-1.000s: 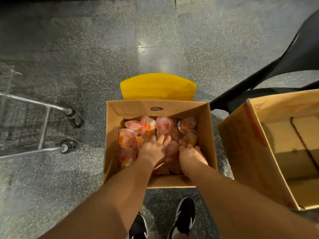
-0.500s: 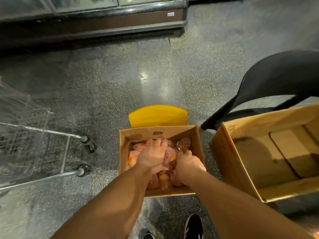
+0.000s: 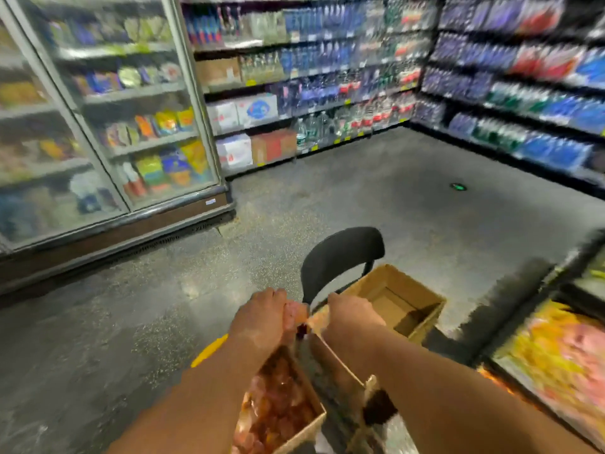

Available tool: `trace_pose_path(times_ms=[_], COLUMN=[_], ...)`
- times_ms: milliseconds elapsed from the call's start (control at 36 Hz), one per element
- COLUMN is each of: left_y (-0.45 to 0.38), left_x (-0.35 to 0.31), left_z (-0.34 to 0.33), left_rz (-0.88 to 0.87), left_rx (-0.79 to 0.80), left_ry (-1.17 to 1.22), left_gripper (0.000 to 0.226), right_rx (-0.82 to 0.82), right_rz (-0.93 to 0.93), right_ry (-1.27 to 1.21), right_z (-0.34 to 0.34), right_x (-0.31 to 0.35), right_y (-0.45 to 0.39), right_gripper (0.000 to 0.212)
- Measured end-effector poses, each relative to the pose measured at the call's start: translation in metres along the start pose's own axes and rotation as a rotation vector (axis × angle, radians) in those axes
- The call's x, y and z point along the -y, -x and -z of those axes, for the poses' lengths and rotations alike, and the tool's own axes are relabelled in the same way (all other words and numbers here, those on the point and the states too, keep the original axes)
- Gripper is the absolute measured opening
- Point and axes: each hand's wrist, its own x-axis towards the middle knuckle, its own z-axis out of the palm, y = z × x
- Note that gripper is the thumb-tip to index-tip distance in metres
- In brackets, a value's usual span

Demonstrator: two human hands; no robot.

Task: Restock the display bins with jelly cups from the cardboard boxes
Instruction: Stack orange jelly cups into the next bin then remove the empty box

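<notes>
Left hand [image 3: 262,319] — raised above the box [image 3: 294,417], fingers [image 3: 278,298] curled round pink jelly cups [image 3: 294,314]; how many cannot be told through the blur.

Right hand [image 3: 352,317] — level with the left, just beside it, fingers curled over a pale handful that looks like more cups; blur hides the exact grip.

Box — cardboard, on the floor [image 3: 131,339], below and behind the fingers, still holding many pink-orange cups. A yellow object [image 3: 209,350] shows at its far left corner.

Empty box [image 3: 396,299] — beyond the right fingers, open, nothing visible inside; a black chair [image 3: 340,257] stands just behind it.

Bin [image 3: 563,358] — far right of the right fingers, heaped with yellow and pink goods, heavily blurred.

Change — a second ago both hands were buried among the cups in the box, with the view pointing straight down. Half a second ago they were gathering a handful. Now both hands are lifted clear and the view has swung up to take in the fridge [image 3: 98,126] and shelves [image 3: 311,77]. Judged from this, the scoop is done and the carry to the bin is beginning; the box remains well stocked, so much restocking is left.

Risk — loose cups held between two hands could slip during the turn to the right.
</notes>
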Motion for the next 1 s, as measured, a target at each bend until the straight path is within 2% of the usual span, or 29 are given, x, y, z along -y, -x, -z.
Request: trace_pose_path(times_ms=[250, 361, 472, 611, 750, 833, 1000], left_y=[0.033, 0.054, 0.085, 0.137, 0.208, 0.253, 0.330], left_x=[-0.148, -0.225, -0.308, -0.422, -0.540, -0.605, -0.721], left_z=[0.160, 0.209, 0.245, 0.258, 0.251, 0.245, 0.232], left_rz=[-0.378, -0.542, -0.708, -0.870, -1.034, -1.103, -1.205], left_rx=[-0.180, -0.237, -0.324, -0.390, -0.330, -0.317, -0.271], left_ry=[-0.042, -0.072, -0.125, -0.124, -0.113, -0.147, -0.089], left_gripper=[0.037, 0.033, 0.038, 0.038, 0.037, 0.044, 0.062], right_rx=[-0.302, -0.430, -0.506, -0.562, -0.617, -0.626, -0.612], right_rz=[-0.247, -0.386, -0.475, -0.607, -0.736, -0.816, -0.963], right_ry=[0.007, 0.011, 0.065, 0.048, 0.024, 0.012, -0.001], right_z=[0.147, 0.181, 0.203, 0.212, 0.209, 0.206, 0.197], right_x=[-0.089, -0.129, -0.168, -0.225, -0.293, -0.339, -0.422], right_y=[0.168, 0.246, 0.333, 0.437, 0.540, 0.602, 0.707], right_gripper=[0.035, 0.030, 0.035, 0.033, 0.034, 0.038, 0.034])
